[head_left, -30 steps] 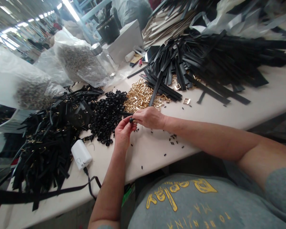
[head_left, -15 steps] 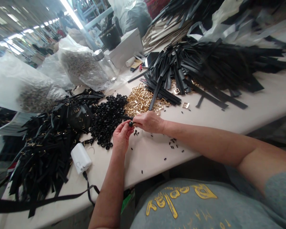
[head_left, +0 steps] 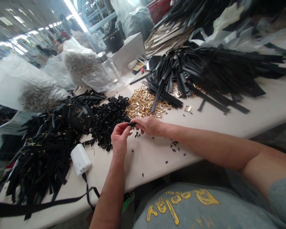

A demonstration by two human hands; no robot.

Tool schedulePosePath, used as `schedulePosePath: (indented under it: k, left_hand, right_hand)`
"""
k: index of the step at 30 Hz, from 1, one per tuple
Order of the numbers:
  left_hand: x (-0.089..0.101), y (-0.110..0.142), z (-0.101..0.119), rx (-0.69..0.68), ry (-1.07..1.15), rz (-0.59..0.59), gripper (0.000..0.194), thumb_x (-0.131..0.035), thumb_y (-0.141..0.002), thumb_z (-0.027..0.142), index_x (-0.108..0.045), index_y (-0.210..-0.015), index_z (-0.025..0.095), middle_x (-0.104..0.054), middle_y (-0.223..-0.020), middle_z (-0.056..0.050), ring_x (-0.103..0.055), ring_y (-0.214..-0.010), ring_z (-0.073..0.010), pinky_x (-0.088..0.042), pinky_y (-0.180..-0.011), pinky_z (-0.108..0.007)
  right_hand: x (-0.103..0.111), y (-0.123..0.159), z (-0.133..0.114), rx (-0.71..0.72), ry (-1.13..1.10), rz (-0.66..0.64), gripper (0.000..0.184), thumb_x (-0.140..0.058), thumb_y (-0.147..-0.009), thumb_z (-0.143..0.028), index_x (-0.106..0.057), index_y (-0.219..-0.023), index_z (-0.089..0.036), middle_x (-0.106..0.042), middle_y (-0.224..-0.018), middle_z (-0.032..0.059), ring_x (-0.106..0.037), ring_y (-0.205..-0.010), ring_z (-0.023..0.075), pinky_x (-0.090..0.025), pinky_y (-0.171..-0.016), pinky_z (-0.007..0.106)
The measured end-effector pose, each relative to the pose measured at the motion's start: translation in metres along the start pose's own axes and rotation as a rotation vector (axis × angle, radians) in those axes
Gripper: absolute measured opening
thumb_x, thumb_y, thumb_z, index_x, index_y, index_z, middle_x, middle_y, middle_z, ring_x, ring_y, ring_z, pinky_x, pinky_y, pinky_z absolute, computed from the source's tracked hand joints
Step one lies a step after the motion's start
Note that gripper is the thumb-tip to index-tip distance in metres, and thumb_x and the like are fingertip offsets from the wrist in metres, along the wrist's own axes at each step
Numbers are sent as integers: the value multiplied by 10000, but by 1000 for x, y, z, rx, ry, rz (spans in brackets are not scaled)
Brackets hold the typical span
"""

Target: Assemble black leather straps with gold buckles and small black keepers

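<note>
My left hand (head_left: 119, 138) and my right hand (head_left: 149, 125) meet above the white table (head_left: 228, 122), fingers pinched together on a thin black strap (head_left: 131, 123) whose end pokes out to the left. Just beyond them lie a heap of small black loops (head_left: 107, 119) and a heap of gold buckles (head_left: 141, 103). Tiny black bits (head_left: 173, 147) are scattered on the table under my right wrist.
A big pile of black straps (head_left: 205, 70) fills the far right. Straps fitted with buckles (head_left: 45, 140) pile up at the left. A white power bank (head_left: 80, 159), a glass bottle (head_left: 107, 66), plastic bags of metal parts (head_left: 83, 65) and a white box (head_left: 130, 49) stand around.
Both hands stay pinched together on the strap, working it with small finger movements. The view has shifted slightly, nothing else has moved.
</note>
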State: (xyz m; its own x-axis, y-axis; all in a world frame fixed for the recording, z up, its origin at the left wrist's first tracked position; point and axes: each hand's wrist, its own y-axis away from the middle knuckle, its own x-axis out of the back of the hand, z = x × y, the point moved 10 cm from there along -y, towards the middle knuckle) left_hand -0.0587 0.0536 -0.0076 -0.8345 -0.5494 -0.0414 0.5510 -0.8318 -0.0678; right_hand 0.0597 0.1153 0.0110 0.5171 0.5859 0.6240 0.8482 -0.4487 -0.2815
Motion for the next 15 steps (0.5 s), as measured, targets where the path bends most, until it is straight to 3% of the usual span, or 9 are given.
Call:
schedulePosePath:
  k: [3,7,15]
  left_hand:
    - [-5,1,-3,27,7,-39,285,-825,-645,306,-696,-857,165,-692,-784,-26,-649,-668,-123,-478,-576,-195]
    - [-15,5,-4,35,-18,-92,279,-814,-669,326,-707,-864,157,-703,-759,-40,-656,-671,-135,-475,-599,-208]
    - [-10,8,0,42,-131,-56,267,-812,-674,350,-743,-855,166,-672,-667,-15,-503,-503,-74,-378,-450,-171]
  right_hand:
    - [0,1,0,-10,-108,23,389,-386,-982,-134,-410,-1370,-122,-598,-777,-17,-534,-559,63,-412,-592,185]
    - [-1,1,-1,-1,-127,45,514,-392,-948,-79,-325,-1457,-98,-612,-733,-16,-564,-564,75,-454,-610,186]
    - [5,5,-9,14,-216,49,491,-375,-981,-110,-310,-1464,-52,-662,-816,35,-611,-612,89,-502,-687,215]
